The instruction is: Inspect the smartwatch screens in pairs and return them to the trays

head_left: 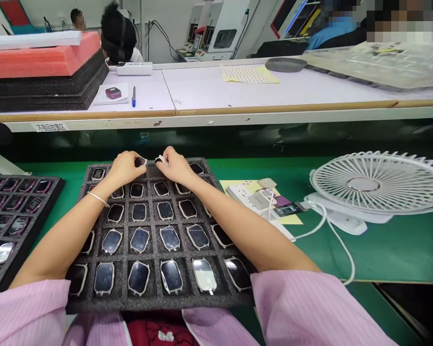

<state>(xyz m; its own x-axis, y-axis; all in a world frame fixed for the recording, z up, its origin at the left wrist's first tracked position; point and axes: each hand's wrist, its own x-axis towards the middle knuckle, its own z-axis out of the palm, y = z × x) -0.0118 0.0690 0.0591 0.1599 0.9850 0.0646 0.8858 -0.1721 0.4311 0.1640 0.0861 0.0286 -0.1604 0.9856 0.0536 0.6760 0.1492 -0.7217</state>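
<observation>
While in right hand [176,167], white-rimmed piece [161,159] crosswise

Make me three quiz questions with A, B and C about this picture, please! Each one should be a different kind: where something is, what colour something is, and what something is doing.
1. Where is the white desk fan?
A. To the right of the dark foam tray
B. On top of the tray
C. To the left of the tray

2. What colour are the person's sleeves?
A. Blue
B. Green
C. Pink

3. What is the person's right hand doing?
A. Lying flat on the green mat
B. Pinching a small white piece
C. Holding a blue pen

Answers:
1. A, because the fan stands to the tray's right.
2. C, because both sleeves show pink.
3. B, because its fingertips grip the piece above the tray.
</observation>
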